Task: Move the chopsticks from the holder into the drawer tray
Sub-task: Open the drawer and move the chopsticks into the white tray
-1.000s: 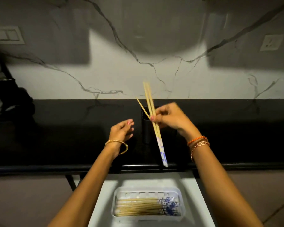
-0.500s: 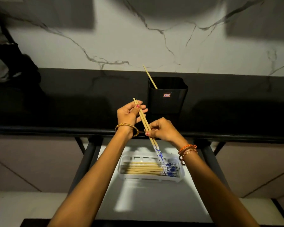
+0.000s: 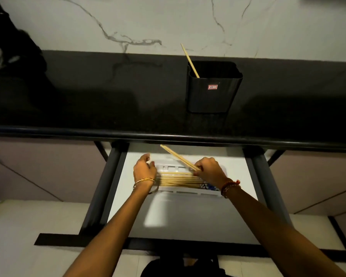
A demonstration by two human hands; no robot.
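A black holder [image 3: 214, 86] stands on the dark counter with one wooden chopstick [image 3: 189, 60] leaning out of its left side. Below, in the open drawer, a white tray [image 3: 188, 191] holds several chopsticks [image 3: 178, 179] lying sideways, blue-patterned ends to the right. My right hand [image 3: 208, 170] is over the tray's right half, shut on a pair of chopsticks [image 3: 176, 155] whose thin ends point up and left. My left hand [image 3: 144, 169] hovers at the tray's left end, fingers apart, holding nothing.
The counter's rounded front edge [image 3: 168, 136] overhangs the back of the white drawer [image 3: 188, 216]. Dark metal rails [image 3: 106, 186] flank the drawer. Dark objects [image 3: 14, 56] sit at the counter's far left. A marble wall rises behind.
Both hands have dropped from counter height down to the tray. My left hand has let go of the pair's thin ends; the right hand has lowered the pair, now tilted flatter over the tray.
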